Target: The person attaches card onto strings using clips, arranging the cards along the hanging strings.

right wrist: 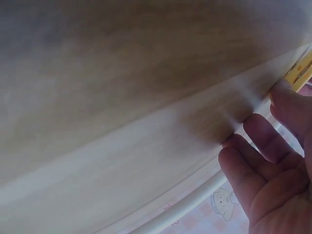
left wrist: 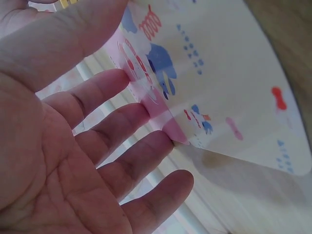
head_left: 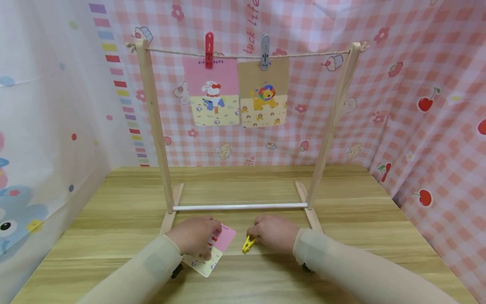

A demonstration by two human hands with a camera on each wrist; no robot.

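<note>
My left hand (head_left: 197, 237) holds a pink-and-cream card (head_left: 225, 237) with a rabbit picture, low over the table in front of the rack. In the left wrist view the fingertips meet one edge of the card (left wrist: 214, 87), and the thumb reaches across above them. To the right, my right hand (head_left: 275, 233) pinches a yellow clothespin (head_left: 248, 244), its far end pointing toward the card. Only part of the clothespin (right wrist: 298, 73) shows by the thumb in the right wrist view.
A wooden rack (head_left: 156, 118) with a white crossbar (head_left: 239, 207) stands behind the hands. From its string (head_left: 303, 55) hang a rabbit card (head_left: 216, 112) under a red clothespin (head_left: 209, 50) and a lion card (head_left: 262, 114) under a grey clothespin (head_left: 265, 50). Patterned cloth (head_left: 425, 139) surrounds the wooden table (head_left: 114, 228).
</note>
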